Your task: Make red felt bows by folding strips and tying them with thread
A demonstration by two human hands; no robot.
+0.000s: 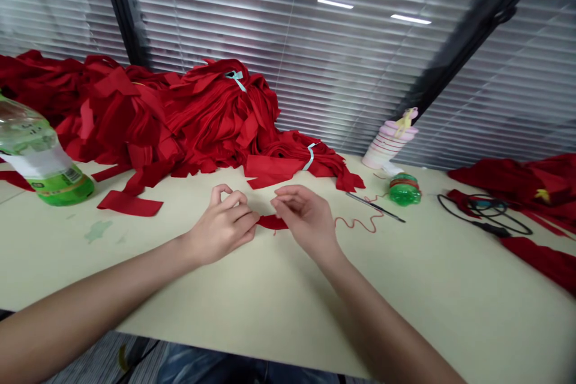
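Observation:
My left hand (220, 227) and my right hand (306, 219) hover close together over the cream table (148, 264), fingers curled into pinches. No held thing shows in either pinch. Between them lies a small curved piece of red fabric (272, 222), partly hidden by my fingers. My left hand's lower fingers reach its edge. A squiggly red thread (360, 224) lies to the right of my right hand, near a thin dark metal-tipped tool (375, 206).
A large heap of red fabric strips (193, 117) lines the table's back, with pale ties on it. A plastic bottle (38, 159) lies at left. Further right stand a cut green bottle (404, 189), a pink stacked toy (389, 144), black cable (483, 216) and red cloth with a yellow star (531, 192).

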